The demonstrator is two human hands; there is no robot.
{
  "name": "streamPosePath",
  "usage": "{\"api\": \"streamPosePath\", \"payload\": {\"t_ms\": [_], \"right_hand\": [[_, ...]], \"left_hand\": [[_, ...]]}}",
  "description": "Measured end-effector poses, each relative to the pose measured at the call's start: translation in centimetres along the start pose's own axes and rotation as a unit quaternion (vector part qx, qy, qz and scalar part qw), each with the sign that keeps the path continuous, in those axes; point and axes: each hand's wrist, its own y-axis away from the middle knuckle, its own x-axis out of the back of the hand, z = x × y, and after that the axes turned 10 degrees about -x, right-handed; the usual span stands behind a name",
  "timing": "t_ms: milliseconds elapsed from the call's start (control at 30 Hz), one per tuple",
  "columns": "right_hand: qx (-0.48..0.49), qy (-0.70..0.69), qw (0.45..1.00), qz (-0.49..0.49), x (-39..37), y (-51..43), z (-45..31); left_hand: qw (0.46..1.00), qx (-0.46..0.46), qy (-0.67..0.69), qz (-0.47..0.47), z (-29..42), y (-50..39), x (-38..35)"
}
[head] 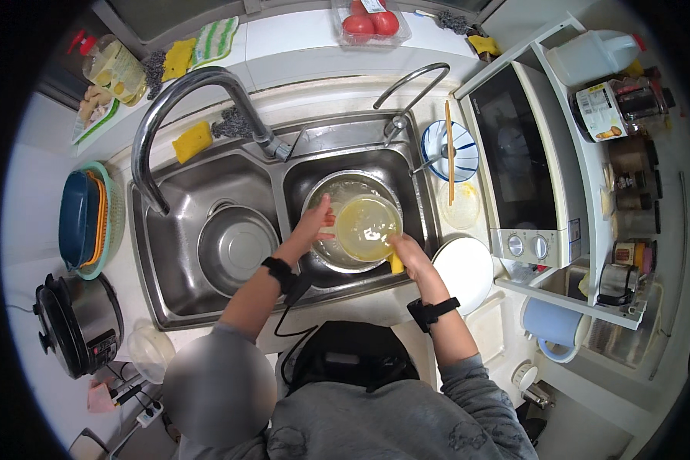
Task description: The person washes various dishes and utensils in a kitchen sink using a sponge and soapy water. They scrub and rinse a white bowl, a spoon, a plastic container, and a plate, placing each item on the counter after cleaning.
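My right hand (412,257) grips the near right rim of a round, translucent yellowish bowl (368,227); a piece of yellow sponge (396,264) shows beneath its fingers. The bowl, with liquid or wet glare in it, is over a larger metal basin (317,198) holding water in the right sink bowl. At the left of the yellowish bowl is my left hand (315,223), its fingers apart and holding nothing; whether it touches the bowl I cannot tell. Another metal basin (238,244) sits in the left sink bowl.
A large curved faucet (144,126) arches over the left sink bowl, a thin faucet (420,72) stands behind the right one. Rightward are a patterned bowl (463,144) with chopsticks (449,155), a white plate (466,276) and a microwave (514,155). A rice cooker (83,322) stands left.
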Motion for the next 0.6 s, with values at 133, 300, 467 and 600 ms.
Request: {"api": "streamPosePath", "payload": {"t_ms": [133,300,467,600], "right_hand": [[0.011,0.020,0.999,-0.038,-1.0,-1.3,-0.7],[0.235,0.223,0.938,0.126,-1.9,-0.7,-2.2],[0.398,0.258,0.845,0.247,-3.2,3.4,-3.2],[0.403,0.327,0.843,0.145,-7.7,2.8,-2.7]], "left_hand": [[0.957,0.018,0.225,-0.184,2.0,4.4,-0.4],[0.982,-0.117,0.112,-0.101,2.1,5.6,-0.5],[0.989,-0.125,0.076,0.001,0.3,5.6,0.0],[0.989,-0.096,0.114,-0.006,-0.5,5.5,-0.5]]}}
